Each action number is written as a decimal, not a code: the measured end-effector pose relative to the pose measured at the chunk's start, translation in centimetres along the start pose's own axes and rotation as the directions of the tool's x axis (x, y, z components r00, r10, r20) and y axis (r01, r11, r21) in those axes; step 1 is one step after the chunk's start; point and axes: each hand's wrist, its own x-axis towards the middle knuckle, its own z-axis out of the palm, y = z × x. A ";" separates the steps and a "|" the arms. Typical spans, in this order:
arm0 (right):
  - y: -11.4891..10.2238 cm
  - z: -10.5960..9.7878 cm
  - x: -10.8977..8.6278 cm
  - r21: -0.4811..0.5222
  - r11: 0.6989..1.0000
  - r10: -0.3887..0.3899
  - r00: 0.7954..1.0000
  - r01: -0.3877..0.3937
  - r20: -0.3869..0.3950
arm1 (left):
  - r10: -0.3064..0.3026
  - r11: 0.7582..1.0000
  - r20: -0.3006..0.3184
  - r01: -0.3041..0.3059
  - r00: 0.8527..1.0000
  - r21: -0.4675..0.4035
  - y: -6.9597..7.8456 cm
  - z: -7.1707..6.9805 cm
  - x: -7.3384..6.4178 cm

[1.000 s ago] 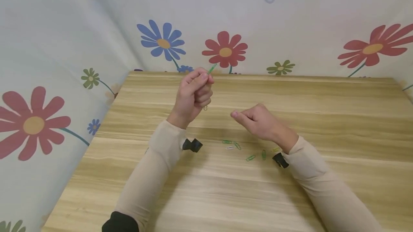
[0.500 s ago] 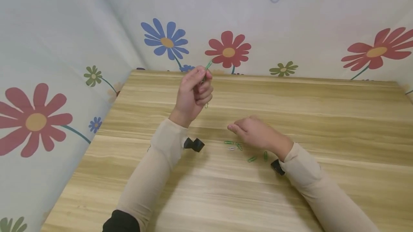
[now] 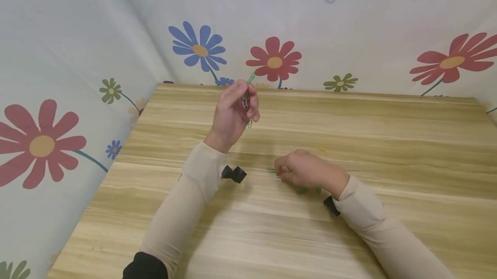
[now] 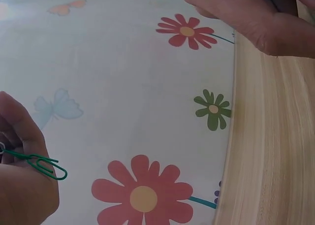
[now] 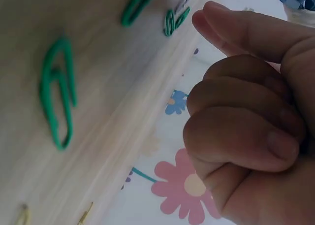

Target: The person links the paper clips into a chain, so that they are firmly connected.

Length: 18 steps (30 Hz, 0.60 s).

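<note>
Thumb and forefinger of my left hand pinch a chain of paper clips, held up above the table's far half. A green paper clip sticks up past the fingertips. Beneath it a silver paper clip shows against the palm, and another green paper clip hangs at the hand's edge. Low over the table, my right hand has its thumb and forefinger stretched together, other fingers curled in. Its fingertips are right at a loose green paper clip and a white paper clip, with no clip seen between them.
More green paper clips lie on the wooden table under my right hand, partly hidden in the head view. Behind that hand is a yellow paper clip. A flower-printed curtain hangs along the table's far and left sides.
My right hand has come down and towards me onto the loose clips, uncovering the yellow clip. My left hand's lower fingers have loosened, showing the silver clip; the chain stays pinched.
</note>
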 end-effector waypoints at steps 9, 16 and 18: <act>-0.6 1.2 0.2 -0.061 0.996 0.068 0.998 -0.067 0.019 | -0.011 0.999 0.006 0.011 1.000 0.031 0.0 0.1 -0.1; -1.3 1.7 0.3 -0.097 0.993 0.074 0.997 -0.074 -0.003 | -0.016 0.999 0.022 0.015 1.000 0.029 -0.1 0.2 -0.2; -1.4 1.8 0.3 -0.122 0.991 0.061 0.998 -0.063 -0.023 | -0.017 1.000 0.025 0.016 1.000 0.027 -0.1 0.1 -0.2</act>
